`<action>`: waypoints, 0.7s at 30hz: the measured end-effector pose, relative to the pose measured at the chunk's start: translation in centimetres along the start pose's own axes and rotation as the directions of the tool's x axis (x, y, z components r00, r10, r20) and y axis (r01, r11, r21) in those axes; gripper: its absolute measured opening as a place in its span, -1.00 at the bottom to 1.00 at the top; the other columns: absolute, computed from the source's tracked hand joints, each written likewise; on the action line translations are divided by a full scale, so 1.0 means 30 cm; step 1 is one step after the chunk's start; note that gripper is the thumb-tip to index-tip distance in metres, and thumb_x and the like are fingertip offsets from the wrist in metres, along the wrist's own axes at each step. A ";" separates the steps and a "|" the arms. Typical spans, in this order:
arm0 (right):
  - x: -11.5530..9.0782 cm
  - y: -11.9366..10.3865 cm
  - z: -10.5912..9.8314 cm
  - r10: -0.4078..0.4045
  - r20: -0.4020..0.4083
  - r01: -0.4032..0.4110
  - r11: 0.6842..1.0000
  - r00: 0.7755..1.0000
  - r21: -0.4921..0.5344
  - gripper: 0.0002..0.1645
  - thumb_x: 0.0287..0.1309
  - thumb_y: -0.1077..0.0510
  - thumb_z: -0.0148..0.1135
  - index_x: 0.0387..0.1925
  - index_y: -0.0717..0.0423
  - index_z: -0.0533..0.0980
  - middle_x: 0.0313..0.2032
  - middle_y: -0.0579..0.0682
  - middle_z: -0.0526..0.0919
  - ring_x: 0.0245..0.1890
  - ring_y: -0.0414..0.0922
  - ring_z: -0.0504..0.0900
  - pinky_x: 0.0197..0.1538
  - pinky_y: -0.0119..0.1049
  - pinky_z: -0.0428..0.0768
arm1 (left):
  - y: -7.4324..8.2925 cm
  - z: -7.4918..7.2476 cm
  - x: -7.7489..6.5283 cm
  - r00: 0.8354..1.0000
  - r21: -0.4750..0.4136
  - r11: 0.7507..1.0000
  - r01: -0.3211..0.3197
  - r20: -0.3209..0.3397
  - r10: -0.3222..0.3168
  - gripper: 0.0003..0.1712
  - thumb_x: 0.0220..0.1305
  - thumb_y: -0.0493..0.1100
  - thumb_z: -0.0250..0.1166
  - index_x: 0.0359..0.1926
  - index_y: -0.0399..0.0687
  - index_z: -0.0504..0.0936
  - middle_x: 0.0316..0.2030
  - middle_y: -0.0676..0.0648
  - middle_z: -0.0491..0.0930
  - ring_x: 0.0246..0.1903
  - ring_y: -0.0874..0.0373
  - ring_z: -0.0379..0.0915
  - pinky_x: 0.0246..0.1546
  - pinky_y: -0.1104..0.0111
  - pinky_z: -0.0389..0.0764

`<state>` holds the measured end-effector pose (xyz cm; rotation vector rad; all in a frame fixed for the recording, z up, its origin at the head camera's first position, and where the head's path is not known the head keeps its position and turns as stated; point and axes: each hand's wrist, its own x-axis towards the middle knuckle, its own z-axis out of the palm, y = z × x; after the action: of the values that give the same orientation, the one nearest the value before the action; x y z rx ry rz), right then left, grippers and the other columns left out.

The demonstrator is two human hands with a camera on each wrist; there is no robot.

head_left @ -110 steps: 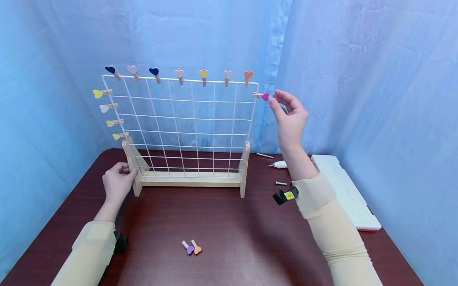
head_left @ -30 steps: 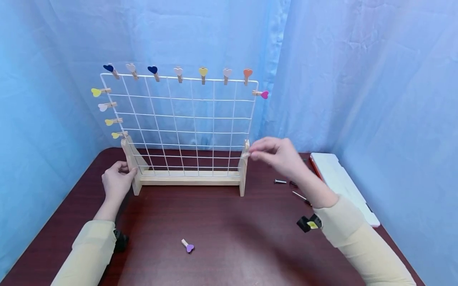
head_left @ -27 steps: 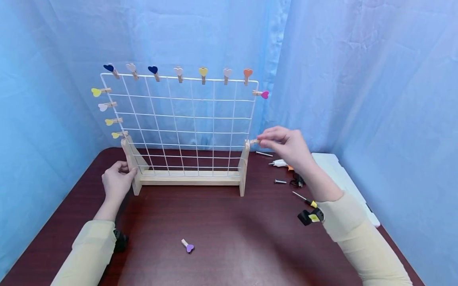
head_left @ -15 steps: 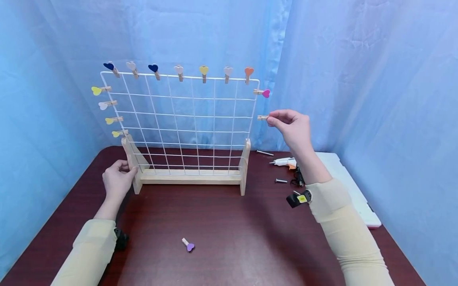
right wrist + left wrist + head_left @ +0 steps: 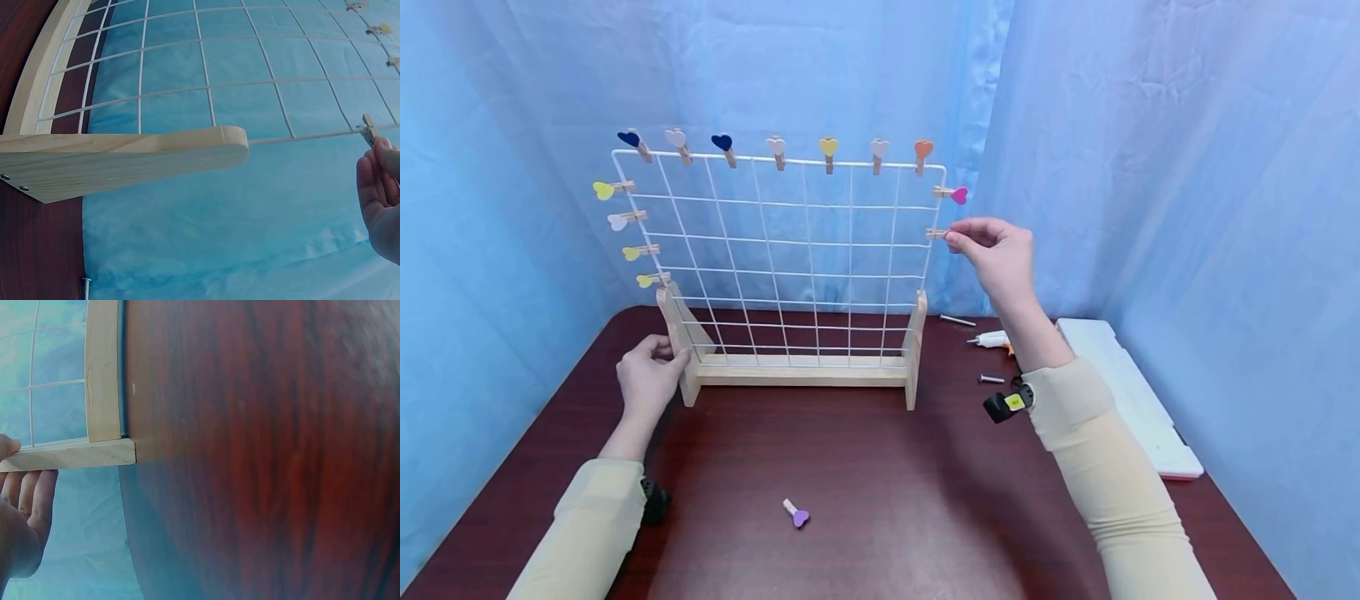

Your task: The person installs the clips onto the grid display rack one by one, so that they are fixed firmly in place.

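Observation:
At the right edge of the white wire grid (image 5: 809, 242), my right hand (image 5: 1003, 254) pinches a small wooden clothespin (image 5: 935, 234) between thumb and fingers. Its tip is over the edge wire, also in the right wrist view, where the clothespin (image 5: 369, 130) stands across the wire; my fingers hide its heart. A pink-heart clothespin (image 5: 958, 195) is clipped just above. My left hand (image 5: 647, 375) grips the left wooden upright (image 5: 679, 333), thumb on one face and fingers on the other in the left wrist view. A purple-heart clothespin (image 5: 797, 515) lies on the table.
Several heart clothespins line the grid's top and left edges. Right of the stand lie two screws, one nearer me (image 5: 992, 379) and one behind (image 5: 957, 320), plus a white glue gun (image 5: 994, 340). A white case (image 5: 1123, 392) lies at the table's right side. Blue curtains surround the table.
The orange-heart clothespin left the table. My right hand rose from beside the right upright, then moved left, bringing the held clothespin onto the grid's right edge. My left hand stayed put.

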<state>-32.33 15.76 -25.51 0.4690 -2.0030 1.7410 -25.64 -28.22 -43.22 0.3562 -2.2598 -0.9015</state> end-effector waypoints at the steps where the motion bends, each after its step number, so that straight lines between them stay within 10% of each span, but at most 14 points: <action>1: -0.001 0.003 0.002 -0.010 0.003 0.010 1.000 1.000 0.002 -0.72 -0.16 0.08 0.36 -0.35 0.16 0.63 -0.47 -0.04 0.67 -0.42 -0.12 0.63 -0.22 -0.37 0.56 | 0.000 0.001 0.001 1.000 0.000 1.000 0.000 0.001 0.000 -0.74 -0.02 -0.10 0.33 -0.32 -0.19 0.61 -0.44 -0.15 0.63 -0.65 0.67 0.19 -0.54 0.63 0.33; 21: -0.157 -0.144 -0.015 -0.151 0.187 0.178 0.975 0.971 -0.135 -0.69 -0.03 0.19 0.28 -0.18 0.20 0.55 -0.25 0.04 0.60 -0.35 -0.11 0.47 -0.40 -0.44 0.47 | -0.005 0.004 0.004 1.000 0.000 1.000 0.022 -0.002 -0.022 -0.74 -0.03 -0.09 0.33 -0.33 -0.16 0.60 -0.43 -0.13 0.64 -0.66 0.70 0.18 -0.46 0.56 0.35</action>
<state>-26.02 15.40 -24.37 0.7375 -2.1301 1.4802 -25.81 -28.31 -43.34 0.3820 -2.2581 -0.9123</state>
